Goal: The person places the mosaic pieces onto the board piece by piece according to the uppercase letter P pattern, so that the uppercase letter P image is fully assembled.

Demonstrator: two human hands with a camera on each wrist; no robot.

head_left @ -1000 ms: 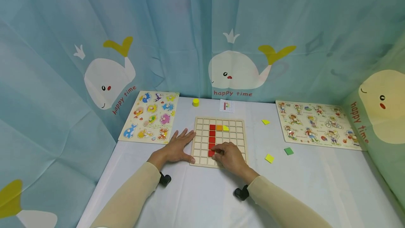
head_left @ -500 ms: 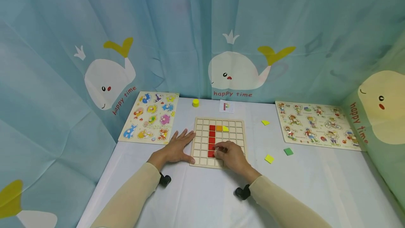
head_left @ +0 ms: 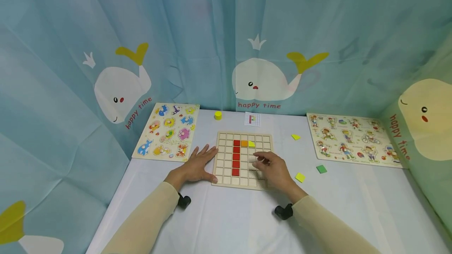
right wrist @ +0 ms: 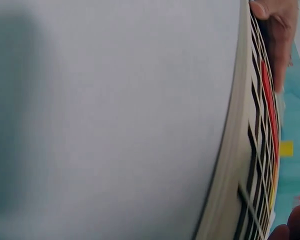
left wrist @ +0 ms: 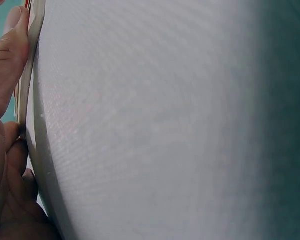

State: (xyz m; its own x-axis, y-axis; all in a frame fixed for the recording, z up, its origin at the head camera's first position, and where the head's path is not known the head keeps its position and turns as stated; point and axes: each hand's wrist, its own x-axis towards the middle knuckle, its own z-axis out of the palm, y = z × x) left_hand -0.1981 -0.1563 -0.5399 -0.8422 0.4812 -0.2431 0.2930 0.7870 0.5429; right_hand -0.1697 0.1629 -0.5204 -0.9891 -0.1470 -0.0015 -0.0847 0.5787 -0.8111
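Note:
A square wooden grid board (head_left: 244, 173) lies on the table in the head view. A column of several red tiles (head_left: 236, 156) fills part of it, with an orange tile (head_left: 244, 143) and a yellow piece with a rounded corner (head_left: 251, 144) beside the top one. My left hand (head_left: 196, 165) rests at the board's left edge, fingers spread, its thumb (left wrist: 10, 57) against the frame in the left wrist view. Over the board's right half hovers my right hand (head_left: 273, 169), fingers loosely bent and nothing visible between them. Its fingertips (right wrist: 297, 222) show at the right wrist view's lower corner.
To the right lie a yellow square tile (head_left: 299, 177), a green tile (head_left: 321, 169) and another yellow piece (head_left: 296, 137). Behind the board are a small pattern card (head_left: 252, 119) and a yellow cylinder (head_left: 218, 115). Picture puzzle boards flank it: sea animals (head_left: 169, 130), children (head_left: 353, 140).
My right hand has let go of the lowest red tile and moved right, leaving the whole red column in view. The left hand has stayed in place.

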